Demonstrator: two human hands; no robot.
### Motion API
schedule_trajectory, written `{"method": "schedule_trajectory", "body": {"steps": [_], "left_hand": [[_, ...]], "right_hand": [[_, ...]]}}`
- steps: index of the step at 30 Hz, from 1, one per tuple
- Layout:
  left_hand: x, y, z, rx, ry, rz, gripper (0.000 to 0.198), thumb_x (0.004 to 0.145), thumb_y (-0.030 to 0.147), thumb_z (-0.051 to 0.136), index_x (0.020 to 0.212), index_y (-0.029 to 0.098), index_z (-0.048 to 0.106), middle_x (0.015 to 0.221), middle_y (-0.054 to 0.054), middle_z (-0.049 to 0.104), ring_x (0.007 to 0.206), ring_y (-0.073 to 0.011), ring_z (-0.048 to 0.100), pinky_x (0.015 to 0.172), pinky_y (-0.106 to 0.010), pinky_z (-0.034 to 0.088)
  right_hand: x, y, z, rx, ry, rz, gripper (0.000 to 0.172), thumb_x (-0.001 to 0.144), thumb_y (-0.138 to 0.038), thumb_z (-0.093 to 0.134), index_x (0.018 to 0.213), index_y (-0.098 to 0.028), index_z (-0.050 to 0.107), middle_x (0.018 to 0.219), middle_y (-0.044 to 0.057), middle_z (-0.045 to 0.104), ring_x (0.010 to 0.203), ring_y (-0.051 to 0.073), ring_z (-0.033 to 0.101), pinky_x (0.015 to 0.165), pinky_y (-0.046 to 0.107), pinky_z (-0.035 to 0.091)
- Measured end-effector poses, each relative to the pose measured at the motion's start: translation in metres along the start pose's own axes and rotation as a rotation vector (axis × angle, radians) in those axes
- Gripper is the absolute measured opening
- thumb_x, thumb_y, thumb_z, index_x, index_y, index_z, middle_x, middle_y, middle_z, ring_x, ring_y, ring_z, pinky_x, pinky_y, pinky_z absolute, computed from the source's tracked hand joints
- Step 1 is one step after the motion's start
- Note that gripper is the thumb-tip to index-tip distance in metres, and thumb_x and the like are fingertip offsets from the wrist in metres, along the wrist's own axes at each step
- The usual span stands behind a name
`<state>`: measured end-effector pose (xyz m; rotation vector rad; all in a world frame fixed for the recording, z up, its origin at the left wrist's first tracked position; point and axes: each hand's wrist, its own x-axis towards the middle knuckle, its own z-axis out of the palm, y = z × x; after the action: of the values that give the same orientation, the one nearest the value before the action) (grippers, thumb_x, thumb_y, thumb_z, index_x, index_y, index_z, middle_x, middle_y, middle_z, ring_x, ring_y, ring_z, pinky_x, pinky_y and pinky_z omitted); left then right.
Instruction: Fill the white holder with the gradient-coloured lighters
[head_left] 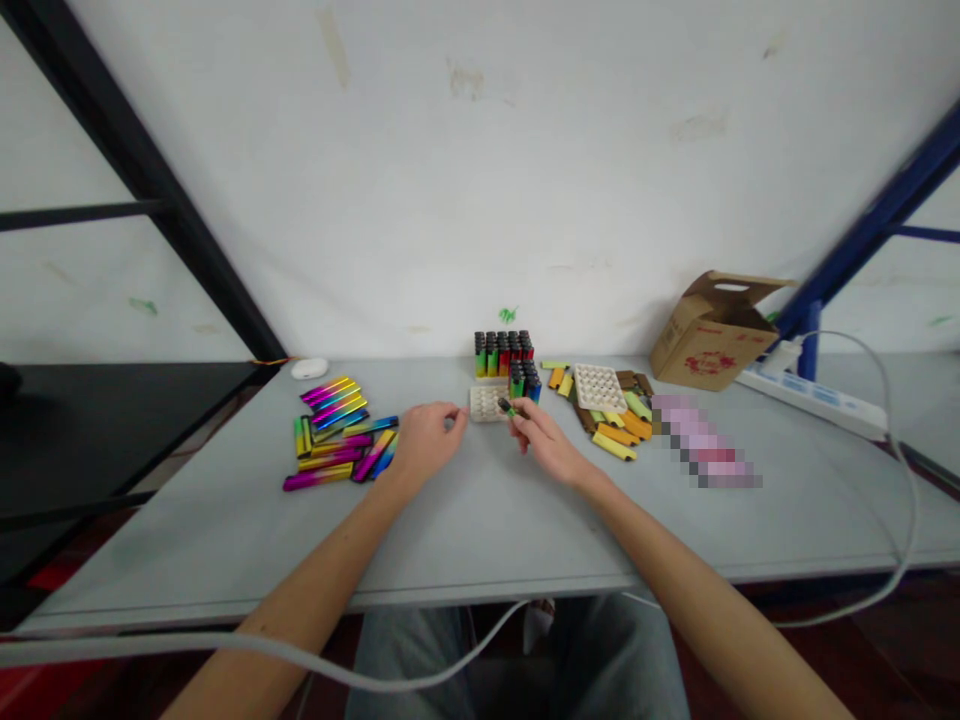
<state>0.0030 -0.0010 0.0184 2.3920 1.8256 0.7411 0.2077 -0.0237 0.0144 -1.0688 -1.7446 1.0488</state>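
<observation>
Fingers [527, 417] hide much of the lighter [508, 407]; pixelation blurs one object [705, 440].

Forearms [315, 590] angled in, L hand [426, 442] loosely curled, R hand [549, 447] pinching.

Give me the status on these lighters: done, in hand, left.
Done: lighters stand upright in a block at the back. In hand: the right hand holds a green lighter by the white tray, the left hand beside it. Remaining: loose rainbow tubes and yellow-orange tubes.
</observation>
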Motion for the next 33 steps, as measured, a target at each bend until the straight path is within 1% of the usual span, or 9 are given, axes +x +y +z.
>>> {"method": "schedule_trajectory", "body": {"steps": [4,7,11,13,16,18,21,27,33], "left_hand": [[-0.001,0.003,-0.001,0.011,-0.011,0.014,0.039,0.093,0.038,0.042,0.085,0.018,0.074,0.091,-0.009,0.075,0.087,-0.0231,0.067,0.082,-0.031,0.044],[0.000,0.005,-0.002,0.009,-0.020,0.018,0.039,0.093,0.037,0.042,0.084,0.018,0.074,0.089,-0.009,0.075,0.086,-0.0236,0.067,0.081,-0.032,0.044],[0.000,0.005,-0.003,0.015,-0.023,0.020,0.038,0.093,0.037,0.042,0.083,0.018,0.074,0.088,-0.009,0.075,0.085,-0.0231,0.067,0.081,-0.031,0.044],[-0.001,0.005,-0.003,0.015,-0.021,0.023,0.039,0.093,0.037,0.042,0.082,0.018,0.074,0.088,-0.008,0.075,0.085,-0.0230,0.067,0.081,-0.031,0.044],[-0.001,0.005,-0.001,0.017,-0.019,0.027,0.039,0.093,0.037,0.042,0.082,0.018,0.074,0.089,-0.008,0.075,0.085,-0.0226,0.067,0.082,-0.032,0.044],[-0.001,0.005,-0.001,0.020,-0.021,0.028,0.039,0.094,0.037,0.042,0.082,0.018,0.074,0.088,-0.008,0.075,0.085,-0.0222,0.067,0.082,-0.031,0.044],[-0.001,0.005,-0.001,0.021,-0.026,0.035,0.039,0.094,0.038,0.041,0.081,0.018,0.073,0.087,-0.008,0.075,0.084,-0.0225,0.067,0.080,-0.031,0.044],[-0.001,0.006,-0.002,0.011,-0.027,0.029,0.037,0.093,0.036,0.043,0.081,0.018,0.073,0.086,-0.008,0.075,0.083,-0.0217,0.067,0.078,-0.030,0.043],[-0.002,0.007,-0.002,0.010,-0.023,0.033,0.036,0.093,0.035,0.044,0.081,0.017,0.073,0.086,-0.008,0.075,0.082,-0.0215,0.067,0.079,-0.029,0.042]], "right_hand": [[0.004,-0.005,-0.002,0.254,0.051,0.149,0.032,0.081,-0.050,0.057,0.076,-0.019,0.051,0.056,-0.007,0.035,0.047,0.008,0.032,0.044,0.021,0.028],[0.004,-0.009,-0.003,0.442,0.026,0.221,0.038,0.075,-0.055,0.063,0.078,-0.018,0.052,0.053,-0.009,0.033,0.043,0.006,0.029,0.040,0.019,0.022],[0.002,-0.014,-0.007,0.670,0.012,0.295,0.040,0.072,-0.052,0.069,0.082,-0.018,0.052,0.060,-0.007,0.042,0.045,0.005,0.035,0.039,0.017,0.021],[0.002,-0.016,-0.011,0.763,-0.039,0.332,0.038,0.071,-0.048,0.070,0.077,-0.019,0.048,0.057,-0.009,0.037,0.043,0.004,0.029,0.038,0.016,0.016],[0.003,-0.019,-0.017,0.889,-0.174,0.389,0.046,0.076,-0.061,0.059,0.067,-0.020,0.039,0.051,-0.010,0.024,0.040,0.005,0.015,0.037,0.017,0.009],[0.003,-0.021,-0.019,0.931,-0.231,0.421,0.054,0.079,-0.072,0.043,0.062,-0.021,0.034,0.048,-0.010,0.020,0.040,0.006,0.010,0.036,0.018,0.008],[0.003,-0.020,-0.019,0.945,-0.258,0.446,0.056,0.083,-0.071,0.033,0.058,-0.022,0.030,0.046,-0.010,0.017,0.040,0.006,0.007,0.036,0.018,0.008],[0.003,-0.012,-0.019,0.989,-0.235,0.401,0.044,0.081,-0.058,0.035,0.058,-0.021,0.034,0.048,-0.007,0.022,0.041,0.007,0.013,0.036,0.018,0.013],[0.003,-0.016,-0.019,0.987,-0.113,0.361,0.035,0.082,-0.048,0.035,0.065,-0.019,0.044,0.057,-0.002,0.035,0.050,0.011,0.035,0.044,0.021,0.030]]}}
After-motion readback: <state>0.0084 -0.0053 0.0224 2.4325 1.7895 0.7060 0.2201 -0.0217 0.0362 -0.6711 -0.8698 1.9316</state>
